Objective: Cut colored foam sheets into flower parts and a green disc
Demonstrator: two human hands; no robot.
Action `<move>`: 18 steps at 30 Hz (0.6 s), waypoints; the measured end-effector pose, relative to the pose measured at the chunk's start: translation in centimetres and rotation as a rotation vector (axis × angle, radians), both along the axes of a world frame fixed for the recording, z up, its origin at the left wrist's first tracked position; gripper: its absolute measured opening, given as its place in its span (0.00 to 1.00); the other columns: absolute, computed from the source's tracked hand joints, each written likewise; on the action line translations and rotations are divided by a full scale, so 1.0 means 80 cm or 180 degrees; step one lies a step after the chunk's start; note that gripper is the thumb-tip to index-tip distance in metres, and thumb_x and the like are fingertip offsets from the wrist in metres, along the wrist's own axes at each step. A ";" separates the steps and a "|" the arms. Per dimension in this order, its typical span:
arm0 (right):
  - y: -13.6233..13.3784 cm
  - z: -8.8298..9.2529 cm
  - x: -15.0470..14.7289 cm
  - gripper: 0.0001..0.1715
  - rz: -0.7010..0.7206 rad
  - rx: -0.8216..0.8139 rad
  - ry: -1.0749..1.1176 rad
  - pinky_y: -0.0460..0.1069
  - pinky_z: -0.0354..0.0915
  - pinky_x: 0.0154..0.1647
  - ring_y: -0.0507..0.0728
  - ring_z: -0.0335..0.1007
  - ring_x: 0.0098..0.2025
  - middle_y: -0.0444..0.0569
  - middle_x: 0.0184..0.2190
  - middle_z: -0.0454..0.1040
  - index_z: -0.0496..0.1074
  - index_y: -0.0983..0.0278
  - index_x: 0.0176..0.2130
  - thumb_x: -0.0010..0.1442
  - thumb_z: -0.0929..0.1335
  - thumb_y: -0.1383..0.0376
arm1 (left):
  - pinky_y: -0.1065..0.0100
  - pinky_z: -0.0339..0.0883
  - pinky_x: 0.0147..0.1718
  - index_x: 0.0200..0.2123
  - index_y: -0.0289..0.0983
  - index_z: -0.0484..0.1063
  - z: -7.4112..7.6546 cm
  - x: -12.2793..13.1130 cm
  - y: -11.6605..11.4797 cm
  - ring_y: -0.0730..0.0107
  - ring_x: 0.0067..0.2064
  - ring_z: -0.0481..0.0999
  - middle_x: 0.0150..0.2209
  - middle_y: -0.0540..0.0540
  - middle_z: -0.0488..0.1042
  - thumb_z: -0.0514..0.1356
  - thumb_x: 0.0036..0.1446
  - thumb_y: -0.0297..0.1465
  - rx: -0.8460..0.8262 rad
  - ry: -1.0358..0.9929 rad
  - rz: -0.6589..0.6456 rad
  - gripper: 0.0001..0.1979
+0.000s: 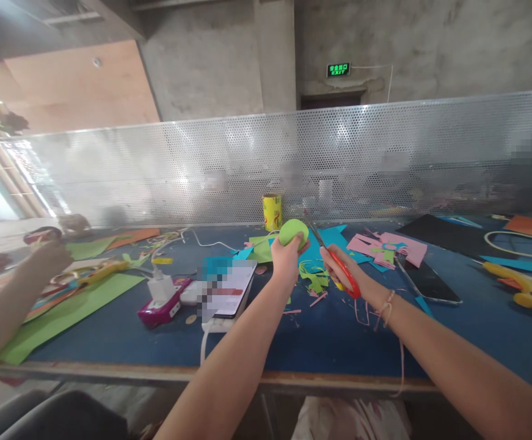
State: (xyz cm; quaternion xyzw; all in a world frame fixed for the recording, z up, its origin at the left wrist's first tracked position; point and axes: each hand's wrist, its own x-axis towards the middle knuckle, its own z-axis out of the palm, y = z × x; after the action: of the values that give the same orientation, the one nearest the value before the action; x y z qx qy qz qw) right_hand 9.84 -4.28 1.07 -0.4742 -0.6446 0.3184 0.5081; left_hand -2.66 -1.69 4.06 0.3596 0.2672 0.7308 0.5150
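A round piece of bright green paper (pixel 292 231) is pinched in my left hand (pixel 288 249), held up above the blue table. My right hand (pixel 338 266) grips red-handled scissors (pixel 352 282), with the blades pointing up and left beside the green round. Whether the blades touch the paper I cannot tell. Below and between my hands lie curly green paper scraps (pixel 314 277) and small pink slivers. Blue paper (pixel 332 238) lies behind them, and cut pink paper (pixel 410 246) is to the right of my right hand.
A lit phone (pixel 236 290) rests on a white power strip, beside a purple socket block (pixel 165 305). A dark phone (pixel 430 281) and yellow glue gun (pixel 520 284) lie right. A yellow tape roll (pixel 272 211) stands before the perforated metal screen (pixel 229 165). Another person's arm (pixel 27 287) reaches in left.
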 end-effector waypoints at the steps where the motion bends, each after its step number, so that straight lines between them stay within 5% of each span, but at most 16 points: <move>1: -0.002 0.002 0.000 0.28 0.0039 -0.0027 0.0041 0.44 0.50 0.13 0.46 0.49 0.14 0.37 0.16 0.55 0.53 0.61 0.25 0.49 0.60 0.39 | 0.66 0.72 0.30 0.30 0.31 0.70 0.000 0.000 0.000 0.71 0.28 0.74 0.29 0.46 0.73 0.66 0.37 0.26 0.0001 0.0016 0.0014 0.12; 8: -0.011 0.006 -0.002 0.30 0.0227 -0.0250 0.0054 0.44 0.51 0.13 0.46 0.50 0.14 0.37 0.16 0.54 0.54 0.61 0.26 0.48 0.61 0.38 | 0.64 0.72 0.33 0.28 0.32 0.71 0.000 0.003 -0.005 0.68 0.32 0.74 0.30 0.45 0.74 0.66 0.37 0.26 0.0019 0.0075 -0.0005 0.11; 18: -0.010 0.004 -0.012 0.29 0.0349 -0.0512 0.0474 0.42 0.49 0.11 0.45 0.48 0.12 0.35 0.15 0.54 0.54 0.61 0.26 0.47 0.63 0.39 | 0.66 0.72 0.31 0.32 0.33 0.70 -0.002 0.006 -0.006 0.72 0.27 0.74 0.30 0.46 0.74 0.63 0.41 0.27 -0.0035 0.0160 0.0012 0.11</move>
State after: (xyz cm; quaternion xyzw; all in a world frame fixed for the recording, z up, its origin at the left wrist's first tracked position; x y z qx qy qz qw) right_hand 8.89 -5.06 1.40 -0.4525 -0.6025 0.4308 0.4967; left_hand -2.15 -2.14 3.93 0.3746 0.2847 0.7210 0.5087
